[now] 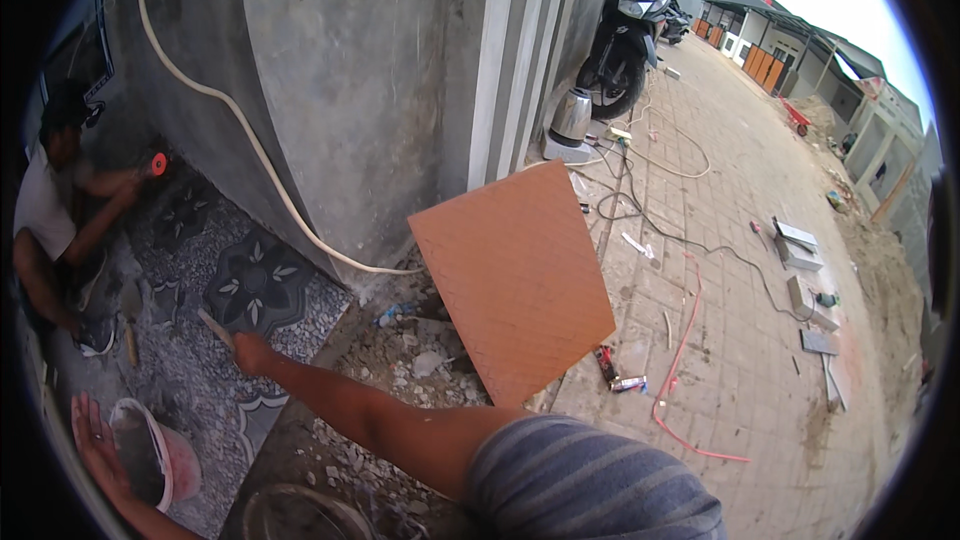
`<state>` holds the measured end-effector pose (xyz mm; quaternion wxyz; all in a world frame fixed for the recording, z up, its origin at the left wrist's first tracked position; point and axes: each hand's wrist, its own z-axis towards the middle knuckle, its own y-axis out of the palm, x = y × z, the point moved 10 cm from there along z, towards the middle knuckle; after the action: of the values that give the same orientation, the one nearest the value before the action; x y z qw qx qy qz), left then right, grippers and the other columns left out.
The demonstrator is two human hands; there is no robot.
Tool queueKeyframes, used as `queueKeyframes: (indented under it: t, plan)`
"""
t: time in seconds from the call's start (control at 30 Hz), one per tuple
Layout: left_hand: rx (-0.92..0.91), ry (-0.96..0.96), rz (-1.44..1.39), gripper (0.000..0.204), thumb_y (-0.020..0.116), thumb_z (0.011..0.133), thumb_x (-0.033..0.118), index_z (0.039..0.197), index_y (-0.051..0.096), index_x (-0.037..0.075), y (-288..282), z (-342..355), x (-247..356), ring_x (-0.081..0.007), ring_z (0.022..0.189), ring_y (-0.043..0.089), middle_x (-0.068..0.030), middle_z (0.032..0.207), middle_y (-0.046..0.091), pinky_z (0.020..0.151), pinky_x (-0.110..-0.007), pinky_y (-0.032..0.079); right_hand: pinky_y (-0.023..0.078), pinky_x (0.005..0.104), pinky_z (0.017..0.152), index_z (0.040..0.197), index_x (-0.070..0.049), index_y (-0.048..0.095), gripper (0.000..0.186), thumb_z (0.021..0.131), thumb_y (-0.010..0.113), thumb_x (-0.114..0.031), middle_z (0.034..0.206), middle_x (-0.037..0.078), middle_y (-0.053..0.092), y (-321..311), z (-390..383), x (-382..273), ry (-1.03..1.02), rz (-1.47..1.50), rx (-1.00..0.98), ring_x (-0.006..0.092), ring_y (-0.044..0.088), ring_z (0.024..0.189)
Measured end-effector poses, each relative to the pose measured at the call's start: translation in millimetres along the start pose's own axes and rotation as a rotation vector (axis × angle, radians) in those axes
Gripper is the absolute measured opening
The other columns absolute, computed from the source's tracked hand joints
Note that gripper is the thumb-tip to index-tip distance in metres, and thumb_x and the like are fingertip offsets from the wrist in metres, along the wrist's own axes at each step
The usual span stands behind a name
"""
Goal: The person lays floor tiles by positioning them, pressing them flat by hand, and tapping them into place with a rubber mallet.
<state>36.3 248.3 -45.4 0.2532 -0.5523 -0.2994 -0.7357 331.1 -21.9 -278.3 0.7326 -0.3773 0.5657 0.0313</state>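
My right hand (250, 354) grips a thin, light tool (213, 325), perhaps a scraper or stick, just beside a dark flower-patterned tile (255, 281) on pebble-textured flooring. My left hand (95, 440) is open at the lower left, fingers spread, apparently against a wall or edge, next to a pink-rimmed bucket (180, 465) with grey contents. A trowel (130, 335) lies on the floor above the bucket. An orange square tile (510, 280) leans to the right of my forearm.
A co-worker (50, 200) crouches at left, holding a red round object (158, 164). A grey wall (340, 70) carries a loose hose (245, 125). Rubble (425, 365) borders the tiles. Motorbikes (620, 50), a metal container (572, 115), cables (650, 235) and blocks (800, 252) sit along the paved lane.
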Motion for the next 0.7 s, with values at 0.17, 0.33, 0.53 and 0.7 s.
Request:
queueKeyframes:
  t: [0.17, 0.33, 0.53, 0.7]
  plan:
    - [0.019, 0.041, -0.026, 0.064, 0.05, 0.102, 0.039, 0.153, 0.032, 0.005, -22, 0, 8, -0.0275, 0.149, 0.026, -0.011, 0.159, 0.036, 0.121, -0.047, 0.008, 0.052, 0.0501, 0.086, 0.104, 0.002, 0.069, 0.028, 0.086, 0.068, -0.019, 0.104, 0.025, 0.069, -4, -35, -51, -0.123, -0.158, -0.178, 0.0403, 0.067, 0.098]
    - [0.04, 0.065, -0.068, 0.063, 0.051, 0.102, 0.037, 0.152, 0.034, 0.005, -26, -1, 12, -0.0261, 0.147, 0.03, -0.0103, 0.156, 0.039, 0.121, -0.046, 0.011, 0.052, 0.0495, 0.089, 0.108, -0.001, 0.069, 0.03, 0.087, 0.063, -0.022, 0.106, 0.024, 0.069, -68, -37, -49, -0.111, -0.337, -0.134, 0.0393, 0.067, 0.101]
    - [0.025, 0.087, -0.153, 0.061, 0.055, 0.1, 0.037, 0.15, 0.038, 0.005, -3, 6, 11, -0.0243, 0.144, 0.035, -0.0095, 0.153, 0.044, 0.119, -0.043, 0.014, 0.052, 0.0501, 0.091, 0.112, -0.003, 0.065, 0.03, 0.091, 0.058, -0.022, 0.115, 0.022, 0.067, -139, -18, 10, 0.217, -0.242, 0.099, 0.0399, 0.065, 0.108]
    - [0.044, 0.047, -0.061, 0.061, 0.057, 0.099, 0.039, 0.148, 0.041, 0.005, -28, 4, -9, -0.0226, 0.14, 0.039, -0.0082, 0.15, 0.047, 0.118, -0.042, 0.017, 0.051, 0.0497, 0.092, 0.113, -0.002, 0.062, 0.03, 0.091, 0.055, -0.022, 0.113, 0.024, 0.067, -115, -44, 3, 0.251, -0.188, 0.153, 0.0426, 0.065, 0.106]
